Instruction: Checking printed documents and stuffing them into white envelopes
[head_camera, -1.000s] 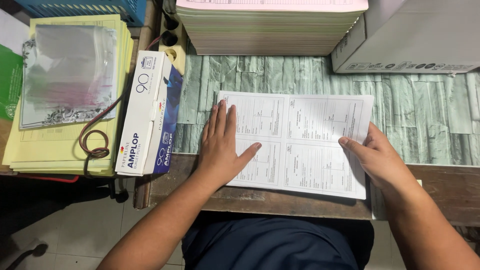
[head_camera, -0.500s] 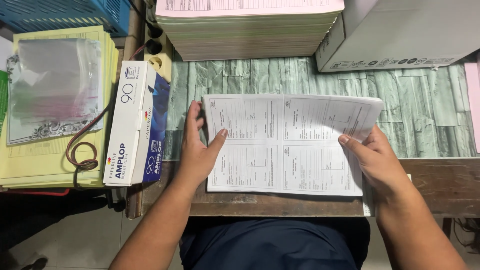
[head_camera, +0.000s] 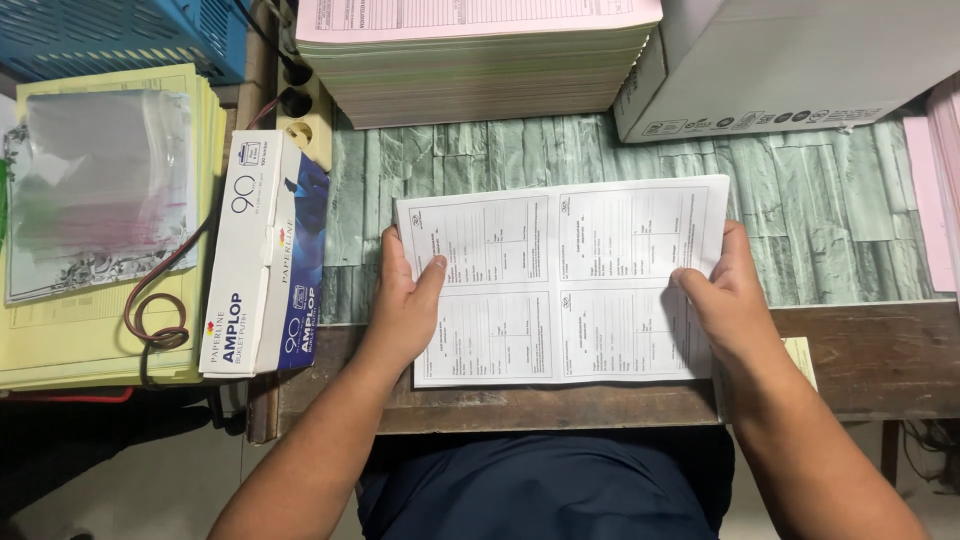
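- We see the left hand (head_camera: 405, 305) gripping the left edge of a white printed form sheet (head_camera: 560, 285), thumb pressed on top of the paper and fingers curled at and under that edge.
- The right hand (head_camera: 728, 300) holds the sheet's right edge the same way: thumb on the printed face, the other fingers wrapped behind the margin (so both hands are closed on the paper, not spread flat).
- The sheet lies in the middle of the table (head_camera: 830, 240), divided into four printed panels; its lower edge reaches the brown wooden front strip, and its upper right corner lifts a little off the green patterned surface.
- Behind the sheet we find a thick stack of pink-topped forms (head_camera: 480, 60), well apart from it.
- A white cardboard box (head_camera: 800, 60) stands to the right of that stack.
- To the left of the left hand rests a blue and white envelope box (head_camera: 265, 255), just beside the table's edge.
- Farther left is a pile of yellow paper (head_camera: 110, 330) with a clear plastic sleeve (head_camera: 100, 190) on top.
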